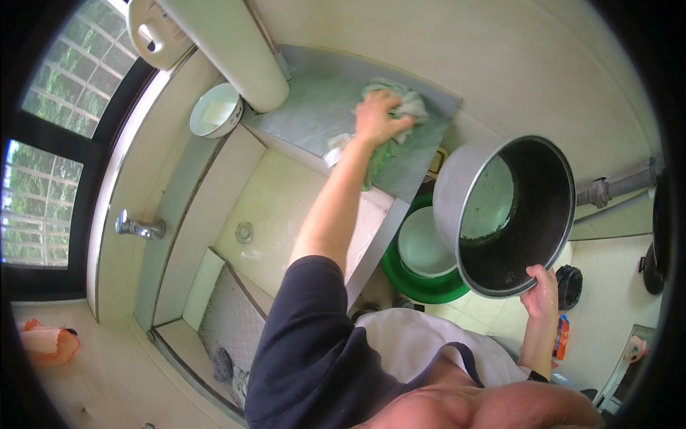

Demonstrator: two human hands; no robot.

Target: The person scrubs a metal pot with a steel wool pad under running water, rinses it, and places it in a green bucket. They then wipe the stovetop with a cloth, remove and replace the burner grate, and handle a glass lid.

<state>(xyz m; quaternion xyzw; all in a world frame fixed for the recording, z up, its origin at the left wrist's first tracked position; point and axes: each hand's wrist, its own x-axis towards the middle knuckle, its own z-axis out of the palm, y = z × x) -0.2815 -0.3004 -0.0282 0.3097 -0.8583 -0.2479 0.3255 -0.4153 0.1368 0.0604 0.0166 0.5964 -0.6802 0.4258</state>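
My left hand (379, 117) presses on a crumpled, pale green and white cloth (410, 110) that lies on the grey stone ledge (316, 96). Fingers are spread over the cloth, and the hand is slightly blurred. My right hand (540, 292) grips the rim of a deep metal pot (455, 198), lower right. Tilted, the pot shows its dark inner wall and a pale bottom with dark flecks along its edge; whether liquid lies there I cannot tell. Beside my left forearm are a white scrap (335, 153) and a green mesh-like piece (381, 163).
A tiled sink (273, 198) with a round drain has a metal tap (140, 227) on its left wall. A bowl (217, 111) stands by a thick white pipe (241, 53). Below the pot, a white basin (423, 241) sits in a green basin (394, 268). A plastic jug (158, 37) stands by the window.
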